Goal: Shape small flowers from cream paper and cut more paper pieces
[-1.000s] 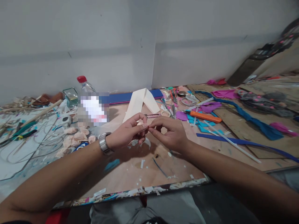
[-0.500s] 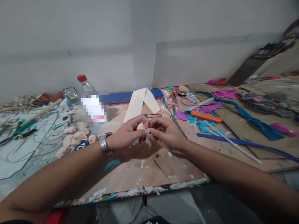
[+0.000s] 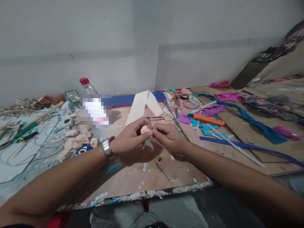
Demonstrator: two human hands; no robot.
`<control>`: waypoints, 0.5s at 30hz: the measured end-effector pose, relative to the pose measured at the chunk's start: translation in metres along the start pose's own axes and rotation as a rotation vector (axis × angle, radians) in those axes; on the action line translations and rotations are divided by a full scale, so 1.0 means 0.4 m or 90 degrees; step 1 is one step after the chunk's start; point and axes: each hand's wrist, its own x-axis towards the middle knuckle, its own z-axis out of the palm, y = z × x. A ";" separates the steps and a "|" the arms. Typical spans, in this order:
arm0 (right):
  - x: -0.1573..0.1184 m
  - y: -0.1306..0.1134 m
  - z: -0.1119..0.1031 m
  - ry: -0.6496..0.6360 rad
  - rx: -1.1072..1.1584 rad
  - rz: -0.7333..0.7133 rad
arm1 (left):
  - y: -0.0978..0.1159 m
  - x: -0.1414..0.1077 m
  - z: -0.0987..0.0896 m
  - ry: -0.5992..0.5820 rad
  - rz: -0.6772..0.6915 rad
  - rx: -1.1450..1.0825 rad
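Near the middle of the view, a small pale pink crumpled piece (image 3: 145, 129) sits between the thumb and curled fingers of my left hand (image 3: 129, 136). My right hand (image 3: 169, 136) meets it from the other side, its thumb and forefinger pinched at the piece's right end. The fingertips of both hands nearly touch. A metal watch (image 3: 108, 147) is on my left wrist. Just beyond my hands lie a folded cream strip (image 3: 137, 106), small pink-handled snips (image 3: 155, 118) and a roll of tape (image 3: 168, 117).
Similar pink pieces (image 3: 78, 141) lie left of my hands. A red-capped bottle (image 3: 89, 88) stands behind them. Green-handled pliers (image 3: 26, 131) lie far left. To the right are an orange cutter (image 3: 209, 119), blue strips (image 3: 237, 144), and purple scraps (image 3: 213, 110).
The pink piece shows more clearly between my fingers, and my right fingers have curled in closer. My left fingers have shifted slightly around it.
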 end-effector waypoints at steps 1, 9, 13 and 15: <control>0.000 0.001 0.000 0.007 -0.005 0.005 | -0.002 0.001 -0.001 0.014 0.008 0.013; -0.005 0.005 0.002 0.018 -0.045 0.007 | 0.007 0.005 -0.001 -0.006 -0.012 -0.029; -0.006 0.009 0.003 0.064 -0.056 0.011 | 0.003 0.006 0.000 -0.016 -0.039 -0.052; -0.003 0.008 0.001 0.091 -0.071 -0.010 | -0.001 0.007 0.000 -0.005 -0.063 -0.048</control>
